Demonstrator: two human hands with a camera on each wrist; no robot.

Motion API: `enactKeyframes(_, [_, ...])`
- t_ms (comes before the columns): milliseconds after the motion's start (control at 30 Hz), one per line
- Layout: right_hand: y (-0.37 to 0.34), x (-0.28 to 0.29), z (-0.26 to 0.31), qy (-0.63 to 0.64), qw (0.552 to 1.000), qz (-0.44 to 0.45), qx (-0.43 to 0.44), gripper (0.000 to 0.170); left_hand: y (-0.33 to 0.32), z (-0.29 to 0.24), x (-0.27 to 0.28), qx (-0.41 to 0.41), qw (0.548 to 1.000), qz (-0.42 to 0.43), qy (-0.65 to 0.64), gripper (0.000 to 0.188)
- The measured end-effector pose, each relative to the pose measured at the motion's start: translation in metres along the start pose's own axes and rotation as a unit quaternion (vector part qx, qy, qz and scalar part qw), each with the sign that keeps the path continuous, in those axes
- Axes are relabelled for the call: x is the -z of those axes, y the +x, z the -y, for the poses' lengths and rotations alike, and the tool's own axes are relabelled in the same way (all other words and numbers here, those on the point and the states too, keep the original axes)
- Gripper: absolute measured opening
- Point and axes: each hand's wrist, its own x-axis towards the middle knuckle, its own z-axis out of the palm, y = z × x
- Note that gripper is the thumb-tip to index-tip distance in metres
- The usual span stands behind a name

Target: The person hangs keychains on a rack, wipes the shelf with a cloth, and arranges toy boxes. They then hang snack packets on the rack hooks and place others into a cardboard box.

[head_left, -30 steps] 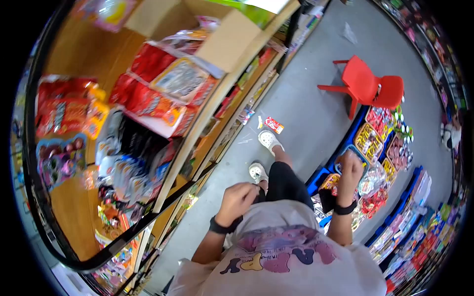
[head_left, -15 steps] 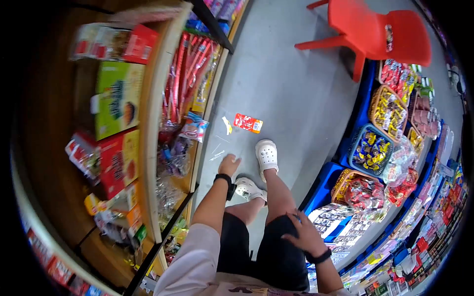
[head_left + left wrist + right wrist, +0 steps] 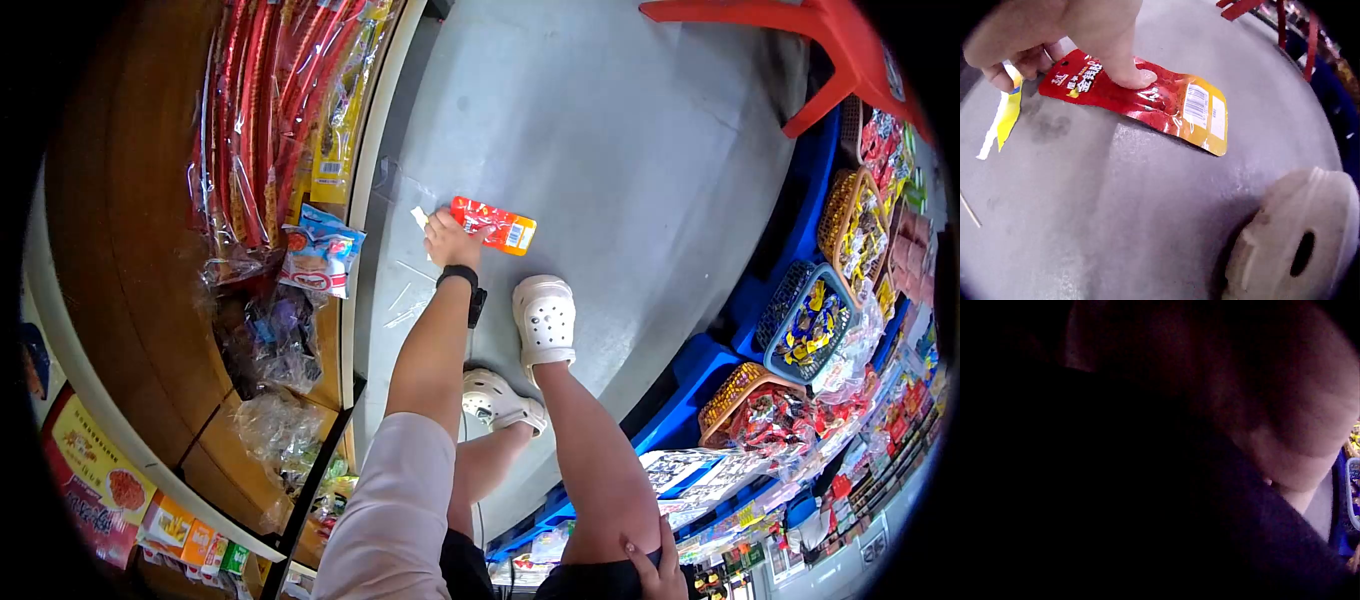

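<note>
A red and orange snack packet point(image 3: 512, 232) with a barcode label lies on the grey floor. My left hand point(image 3: 452, 242) reaches down over its left end. In the left wrist view the thumb point(image 3: 1138, 77) rests on the packet's red face, while the other fingers lie bent past its far end, beside a torn yellow and white scrap point(image 3: 1009, 119). My right hand point(image 3: 660, 575) rests on the bare knee at the hem of the black shorts. Dark cloth and skin fill most of the right wrist view, so its fingers are hidden there.
White clogs point(image 3: 545, 318) stand just below the packet. A wooden shelf with long red packets point(image 3: 262, 120) runs along the left. To the right are blue crates point(image 3: 700, 385) with candy baskets point(image 3: 808, 318), and a red chair point(image 3: 835, 60) stands at the upper right.
My left hand has moved forward and down from above the clogs to the packet. The right hand has stayed by the knee. The view has come closer to the floor.
</note>
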Motion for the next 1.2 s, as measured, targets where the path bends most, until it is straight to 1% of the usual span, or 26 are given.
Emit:
enactKeyframes(67, [0.002, -0.003, 0.011, -0.001, 1.000, 0.008, -0.016, 0.107, 0.007, 0.000, 0.002, 0.006, 0.999, 0.033, -0.004, 0.083])
enactKeyframes(167, [0.014, 0.001, 0.032, -0.011, 1.000, -0.003, 0.008, 0.103, 0.022, 0.018, -0.011, 0.002, 0.995, 0.087, -0.048, 0.070])
enactKeyframes(200, [0.014, 0.001, 0.036, -0.006, 1.000, -0.002, 0.011, 0.102, 0.019, 0.019, -0.009, -0.085, 0.994, 0.060, -0.028, 0.046])
enactKeyframes(300, [0.001, -0.007, 0.046, 0.011, 1.000, -0.001, 0.008, 0.096, -0.004, 0.024, 0.018, -0.182, 0.980, 0.040, -0.067, 0.028])
enactKeyframes(367, [-0.014, -0.025, 0.045, 0.025, 1.000, 0.004, -0.003, 0.093, -0.037, 0.023, 0.053, -0.249, 0.957, -0.005, -0.151, 0.018])
enactKeyframes(400, [-0.022, -0.035, 0.039, 0.015, 1.000, -0.003, 0.027, 0.094, -0.062, 0.018, 0.083, -0.257, 0.953, 0.008, -0.160, 0.017])
enactKeyframes(467, [-0.034, -0.047, 0.034, 0.039, 0.999, 0.012, 0.029, 0.084, -0.108, 0.006, 0.154, -0.282, 0.938, 0.062, -0.191, 0.013])
enactKeyframes(500, [-0.041, -0.050, 0.035, 0.051, 0.998, 0.017, 0.039, 0.080, -0.142, -0.012, 0.207, -0.238, 0.942, 0.103, -0.214, 0.012])
enactKeyframes(533, [-0.053, -0.051, 0.038, 0.041, 0.996, -0.021, 0.075, 0.065, -0.166, -0.008, 0.235, -0.420, 0.893, 0.028, -0.156, 0.012])
enactKeyframes(567, [-0.062, -0.045, 0.044, 0.069, 0.989, -0.048, 0.122, 0.059, -0.198, -0.016, 0.281, -0.408, 0.873, 0.071, -0.258, 0.013])
enactKeyframes(600, [-0.078, -0.039, 0.057, 0.076, 0.985, -0.112, 0.107, 0.051, -0.233, -0.023, 0.330, -0.362, 0.894, 0.136, -0.228, 0.016])
enactKeyframes(633, [-0.094, -0.030, 0.075, 0.159, 0.966, -0.169, 0.113, 0.047, -0.257, -0.030, 0.379, -0.447, 0.871, 0.101, -0.177, 0.019])
enactKeyframes(667, [-0.105, -0.017, 0.084, 0.160, 0.954, -0.211, 0.140, 0.041, -0.289, -0.031, 0.422, -0.402, 0.866, 0.211, -0.209, 0.021])
enactKeyframes(700, [-0.120, -0.004, 0.110, 0.179, 0.929, -0.273, 0.173, 0.040, -0.316, -0.025, 0.454, -0.531, 0.827, 0.081, -0.165, 0.021])
enactKeyframes(733, [-0.138, 0.023, 0.141, 0.168, 0.933, -0.259, 0.186, 0.040, -0.344, -0.030, 0.516, -0.548, 0.812, 0.082, -0.181, 0.020])
enactKeyframes(767, [-0.145, 0.037, 0.163, 0.201, 0.917, -0.239, 0.247, 0.044, -0.367, -0.028, 0.543, -0.570, 0.792, 0.047, -0.214, 0.021])
enactKeyframes(800, [-0.142, 0.053, 0.171, 0.176, 0.919, -0.172, 0.307, 0.060, -0.386, -0.030, 0.589, -0.588, 0.777, 0.059, -0.215, 0.020])
enactKeyframes(833, [-0.145, 0.060, 0.191, 0.194, 0.917, -0.080, 0.340, 0.067, -0.403, -0.030, 0.637, -0.610, 0.758, 0.077, -0.218, 0.019])
enactKeyframes(867, [-0.146, 0.066, 0.211, 0.211, 0.908, 0.015, 0.362, 0.073, -0.413, -0.024, 0.666, -0.601, 0.760, 0.076, -0.234, 0.018])
enactKeyframes(900, [-0.156, 0.071, 0.243, 0.267, 0.887, 0.129, 0.353, 0.066, -0.425, -0.018, 0.691, -0.599, 0.756, 0.078, -0.253, 0.018])
enactKeyframes(933, [-0.189, 0.072, 0.244, 0.218, 0.878, 0.231, 0.359, 0.060, -0.474, -0.021, 0.710, -0.602, 0.751, 0.067, -0.262, 0.018])
enactKeyframes(967, [-0.193, 0.071, 0.258, 0.196, 0.869, 0.304, 0.338, 0.054, -0.487, -0.022, 0.735, -0.556, 0.782, 0.093, -0.267, 0.017])
enactKeyframes(1033, [-0.205, 0.062, 0.277, 0.156, 0.866, 0.362, 0.309, 0.044, -0.510, -0.009, 0.777, -0.628, 0.736, -0.048, -0.249, 0.021])
enactKeyframes(1100, [-0.207, 0.050, 0.291, 0.137, 0.869, 0.347, 0.325, 0.033, -0.529, 0.006, 0.797, -0.547, 0.795, -0.044, -0.260, 0.026])
enactKeyframes(1133, [-0.222, 0.046, 0.309, 0.176, 0.866, 0.327, 0.334, 0.022, -0.535, 0.016, 0.815, -0.598, 0.768, -0.162, -0.164, 0.032])
enactKeyframes(1200, [-0.228, 0.049, 0.334, 0.156, 0.869, 0.282, 0.375, 0.017, -0.545, 0.028, 0.826, -0.534, 0.804, -0.205, -0.166, 0.033])
